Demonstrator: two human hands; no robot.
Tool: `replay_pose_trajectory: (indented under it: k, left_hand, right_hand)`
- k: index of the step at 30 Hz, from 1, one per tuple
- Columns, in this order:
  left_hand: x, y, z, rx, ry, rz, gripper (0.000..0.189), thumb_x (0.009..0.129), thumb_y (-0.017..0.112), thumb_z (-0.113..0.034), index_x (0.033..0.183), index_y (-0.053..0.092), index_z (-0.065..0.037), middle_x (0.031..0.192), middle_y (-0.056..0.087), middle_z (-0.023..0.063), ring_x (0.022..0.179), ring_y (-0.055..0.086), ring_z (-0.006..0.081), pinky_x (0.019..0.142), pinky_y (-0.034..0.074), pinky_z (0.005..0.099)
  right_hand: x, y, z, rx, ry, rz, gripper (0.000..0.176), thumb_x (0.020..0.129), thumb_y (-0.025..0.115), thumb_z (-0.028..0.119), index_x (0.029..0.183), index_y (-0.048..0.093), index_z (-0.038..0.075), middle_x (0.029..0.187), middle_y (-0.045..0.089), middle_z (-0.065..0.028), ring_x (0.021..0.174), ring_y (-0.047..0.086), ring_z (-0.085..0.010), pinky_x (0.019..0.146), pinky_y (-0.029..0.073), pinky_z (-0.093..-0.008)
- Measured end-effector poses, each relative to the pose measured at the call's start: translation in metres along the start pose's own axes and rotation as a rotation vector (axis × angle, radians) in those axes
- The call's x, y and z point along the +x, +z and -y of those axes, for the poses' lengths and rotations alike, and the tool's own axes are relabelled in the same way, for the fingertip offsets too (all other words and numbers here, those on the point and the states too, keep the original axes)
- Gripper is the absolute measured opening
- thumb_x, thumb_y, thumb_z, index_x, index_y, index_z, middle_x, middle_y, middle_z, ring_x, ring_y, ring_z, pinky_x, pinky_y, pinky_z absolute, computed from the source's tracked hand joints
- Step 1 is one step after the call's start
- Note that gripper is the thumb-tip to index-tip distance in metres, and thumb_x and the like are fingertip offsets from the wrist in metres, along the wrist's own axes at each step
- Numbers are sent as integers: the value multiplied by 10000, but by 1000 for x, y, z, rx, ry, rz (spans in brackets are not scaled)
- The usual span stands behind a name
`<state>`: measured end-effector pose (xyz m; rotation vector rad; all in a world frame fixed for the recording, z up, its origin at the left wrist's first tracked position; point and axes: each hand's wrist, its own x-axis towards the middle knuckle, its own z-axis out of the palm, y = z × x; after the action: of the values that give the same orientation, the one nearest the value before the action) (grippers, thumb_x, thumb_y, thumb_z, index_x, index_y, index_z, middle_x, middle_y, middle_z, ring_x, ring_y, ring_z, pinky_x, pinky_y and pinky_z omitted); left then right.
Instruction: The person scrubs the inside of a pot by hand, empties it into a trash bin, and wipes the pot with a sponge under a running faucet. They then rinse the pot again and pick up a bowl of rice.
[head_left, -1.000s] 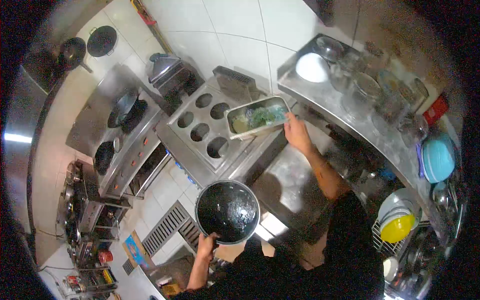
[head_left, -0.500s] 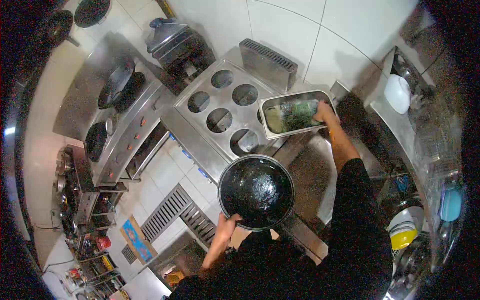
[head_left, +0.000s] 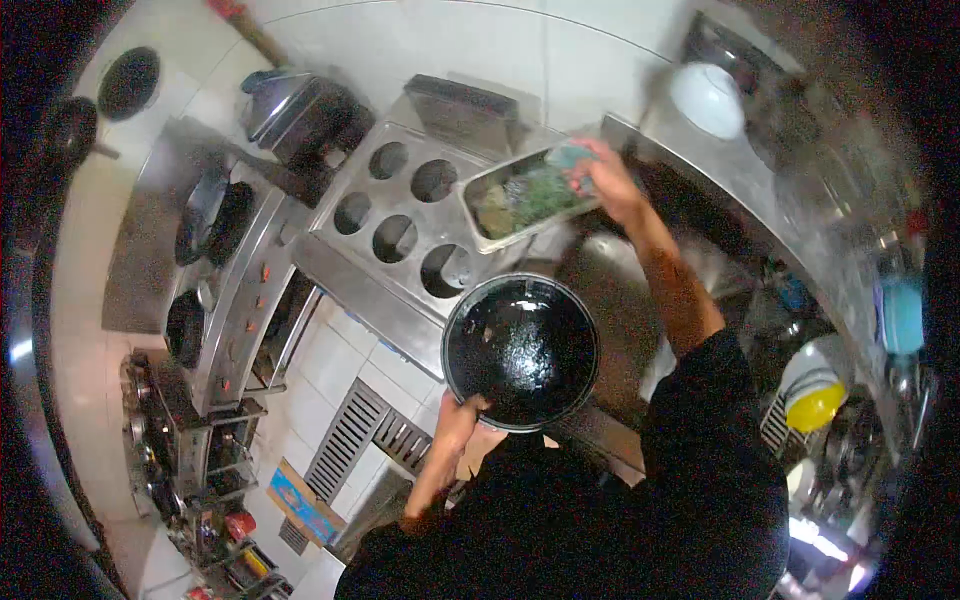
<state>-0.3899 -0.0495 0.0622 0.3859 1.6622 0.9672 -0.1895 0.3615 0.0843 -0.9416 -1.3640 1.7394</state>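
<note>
Black pan [head_left: 520, 352], round and deep-looking, is in your left hand [head_left: 455, 425], near the front right corner of the steel unit [head_left: 375, 275] with round openings. Your left fingers grasp its rim at the lower left, the thumb over the edge. Bright glints show on its dark inside.

Your right hand [head_left: 608, 185] is farther forward, at the right end of a rectangular metal container [head_left: 490, 242]. Its fingers are bent over that end, beside something bluish [head_left: 568, 156]; the blur means you cannot tell whether they grasp the rim, the bluish thing or neither. Green, leafy-looking stuff [head_left: 543, 192] fills much of the container, with a paler yellowish heap [head_left: 493, 212] toward its left end. You see the container slanting across the right edge of the steel unit, beyond the pan and apart from it.

Off to your right, a white bowl [head_left: 708, 100] sits near the far end of the steel counter [head_left: 765, 178]. Closer to you on that side are a light blue tub [head_left: 902, 315] and a yellow bowl [head_left: 815, 406]. To your left stands a stove [head_left: 240, 305] with dark pans [head_left: 205, 215] on top. Between the stove and you, slotted grates [head_left: 345, 440] are set in the tiled floor [head_left: 325, 350], with a flat piece of cardboard [head_left: 305, 503] near them.
</note>
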Motion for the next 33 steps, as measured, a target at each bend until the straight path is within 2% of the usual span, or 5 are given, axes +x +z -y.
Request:
replay_pose_trajectory:
  k: [14, 18, 23, 26, 33]
  left_hand:
    - [-21, 186, 37, 279, 7, 402, 160, 818, 537, -25, 942, 615, 39, 708, 534, 74, 603, 651, 257, 470, 637, 415]
    - [-27, 246, 58, 375, 38, 469, 155, 849, 560, -53, 962, 613, 39, 823, 636, 149, 621, 682, 292, 482, 637, 417]
    - [-14, 286, 106, 247, 281, 597, 246, 881, 628, -174, 999, 613, 41, 877, 683, 197, 717, 703, 367, 557, 626, 470]
    - [-2, 304, 125, 943, 1081, 457, 290, 871, 635, -238, 981, 622, 30, 931, 669, 273, 786, 681, 449, 653, 572, 516]
    - [-62, 345, 92, 1070, 899, 89, 316, 770, 696, -194, 1061, 658, -76, 814, 683, 203, 788, 665, 431, 704, 515, 532]
  right_hand:
    - [-390, -56, 1, -285, 371, 97, 364, 851, 593, 143, 1214, 611, 116, 1032, 660, -114, 877, 690, -223, 727, 590, -351]
    - [-461, -92, -47, -1013, -135, -239, 512, 773, 656, 172, 1277, 581, 116, 1093, 657, -202, 1007, 655, -383, 923, 528, -439]
    - [-494, -115, -63, -1233, 433, -298, 614, 746, 704, 235, 1325, 548, 103, 1205, 620, -228, 1114, 592, -419, 999, 481, -447]
    - [-499, -137, -157, -1433, 231, -685, 590, 784, 676, 269, 1329, 544, 83, 1254, 597, -220, 1160, 563, -407, 1017, 462, -459]
    - [-487, -135, -280, -1719, 279, 398, 538, 889, 505, 154, 1412, 482, 29, 1399, 515, -221, 1214, 549, -386, 1054, 439, -440]
